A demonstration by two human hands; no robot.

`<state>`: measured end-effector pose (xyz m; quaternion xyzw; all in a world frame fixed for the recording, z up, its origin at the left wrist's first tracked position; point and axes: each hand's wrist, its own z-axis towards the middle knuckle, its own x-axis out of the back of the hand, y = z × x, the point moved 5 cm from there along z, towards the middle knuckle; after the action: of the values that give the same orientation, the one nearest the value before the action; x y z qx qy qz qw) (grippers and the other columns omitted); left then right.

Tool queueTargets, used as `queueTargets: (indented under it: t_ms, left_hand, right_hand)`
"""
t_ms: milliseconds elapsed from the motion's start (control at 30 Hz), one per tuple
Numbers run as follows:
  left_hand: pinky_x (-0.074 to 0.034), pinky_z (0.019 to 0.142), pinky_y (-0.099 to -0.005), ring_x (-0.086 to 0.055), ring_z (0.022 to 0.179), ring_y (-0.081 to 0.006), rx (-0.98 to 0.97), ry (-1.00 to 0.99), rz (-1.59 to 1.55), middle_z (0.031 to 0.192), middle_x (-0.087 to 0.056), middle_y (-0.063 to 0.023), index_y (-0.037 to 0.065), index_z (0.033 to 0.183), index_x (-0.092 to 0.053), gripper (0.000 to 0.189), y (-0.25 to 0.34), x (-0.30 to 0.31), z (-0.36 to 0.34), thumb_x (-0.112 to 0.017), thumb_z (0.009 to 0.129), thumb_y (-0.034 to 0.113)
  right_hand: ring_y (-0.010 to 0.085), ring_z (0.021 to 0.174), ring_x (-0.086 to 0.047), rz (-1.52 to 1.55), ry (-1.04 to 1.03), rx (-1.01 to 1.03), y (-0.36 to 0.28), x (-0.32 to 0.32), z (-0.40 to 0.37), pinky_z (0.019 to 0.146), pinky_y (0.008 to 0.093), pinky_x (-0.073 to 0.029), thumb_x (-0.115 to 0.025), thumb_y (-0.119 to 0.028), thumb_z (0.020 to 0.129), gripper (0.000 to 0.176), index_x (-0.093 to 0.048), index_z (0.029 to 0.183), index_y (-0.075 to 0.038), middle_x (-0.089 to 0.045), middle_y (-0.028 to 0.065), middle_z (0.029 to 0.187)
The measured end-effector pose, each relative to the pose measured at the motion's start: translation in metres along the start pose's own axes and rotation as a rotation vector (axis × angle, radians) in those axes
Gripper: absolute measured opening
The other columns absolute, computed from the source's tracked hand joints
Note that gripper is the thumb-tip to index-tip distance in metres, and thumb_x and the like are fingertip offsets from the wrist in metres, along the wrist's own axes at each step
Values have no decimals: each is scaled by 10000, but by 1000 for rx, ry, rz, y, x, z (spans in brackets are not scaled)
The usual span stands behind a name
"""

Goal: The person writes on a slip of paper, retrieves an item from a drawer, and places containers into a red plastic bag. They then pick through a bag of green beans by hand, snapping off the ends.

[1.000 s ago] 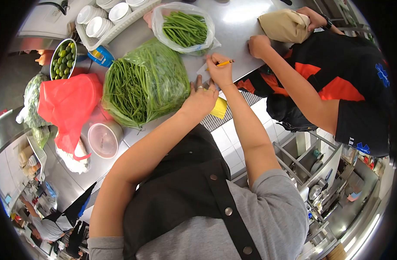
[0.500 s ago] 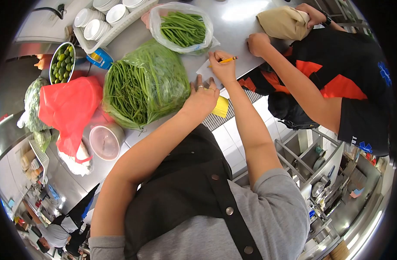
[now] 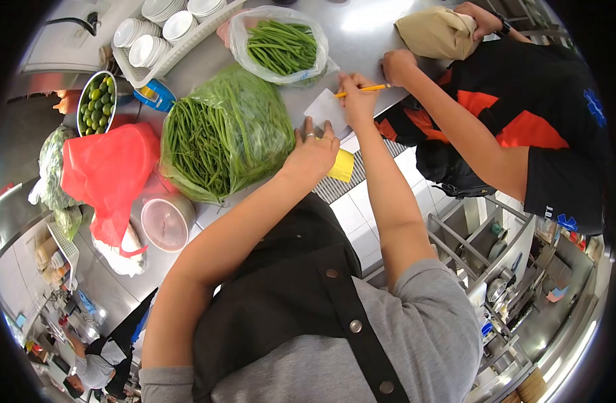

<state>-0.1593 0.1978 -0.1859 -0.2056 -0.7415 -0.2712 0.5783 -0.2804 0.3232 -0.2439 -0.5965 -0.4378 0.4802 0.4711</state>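
Observation:
A small white sheet of paper [image 3: 323, 107] lies on the steel counter near its front edge. My left hand [image 3: 312, 154] rests on its lower part with fingers spread, a ring on one of them. Beside that hand, a yellow paper or pad [image 3: 341, 166] sticks out past the counter edge; how it is supported is hidden. In my right hand [image 3: 360, 104] is a yellow-orange pencil [image 3: 376, 88], pinched and slanting above the sheet's right side. Left of my hands stands a large clear bag of green beans [image 3: 200, 144]. Behind the paper is a smaller white bag of green beans [image 3: 281, 47].
A co-worker's arm [image 3: 466, 134] leans on the counter at right, near a brown paper bag [image 3: 435, 32]. Leftward are a red bag [image 3: 110, 168], a lidded tub [image 3: 167, 221], a bowl of green citrus [image 3: 97, 104] and a crate of white dishes [image 3: 177, 50].
My right hand has shifted slightly right and up, uncovering more of the white paper, and the pencil has turned so more of it shows. My left hand stays on the sheet.

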Motion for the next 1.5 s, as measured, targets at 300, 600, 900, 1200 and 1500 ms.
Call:
queueTargets:
  t_ms: [300, 600, 900, 1200, 1500]
  left_hand:
    - [-498, 983, -618, -430, 1332, -565, -5, 21, 12, 1474, -435, -257, -70, 1186, -529, 346, 1, -1, 0, -611, 886, 82]
    - [-475, 1008, -626, -426, 1332, -567, -20, 49, 35, 1479, -434, -250, -65, 1181, -535, 339, 1, -8, -1, -607, 890, 94]
    - [-418, 1027, -680, -412, 1344, -566, -27, 68, 64, 1476, -439, -265, -51, 1202, -585, 332, 3, -15, -2, -559, 923, 126]
    - [-342, 1126, -608, -421, 1403, -422, -70, 55, 77, 1475, -436, -300, -69, 1214, -557, 353, 5, -13, -5, -549, 916, 119]
    - [-352, 1133, -571, -492, 1344, -405, -76, 127, 131, 1439, -480, -307, -59, 1166, -588, 325, 7, -9, -6, -558, 904, 130]
  right_hand:
    - [106, 520, -585, -103, -2, 187, -2, -1, 1, 471, 244, -464, -672, -199, 972, 242, -629, 816, -19, -625, 39, 706]
    - [88, 456, -535, -77, -70, -84, -3, -22, -17, 421, 233, -397, -624, -277, 1005, 403, -537, 677, -59, -551, 24, 570]
    - [98, 421, -528, 63, 106, 19, -9, -3, -1, 389, 232, -379, -595, -295, 1020, 426, -539, 663, -68, -548, 26, 559]
    - [99, 402, -526, 7, 100, 4, -10, -3, -9, 370, 229, -367, -627, -323, 1000, 431, -556, 663, -64, -547, 24, 547]
    - [103, 396, -508, 9, 302, -1, -26, 23, -9, 368, 233, -354, -649, -325, 989, 436, -552, 657, -60, -527, 16, 543]
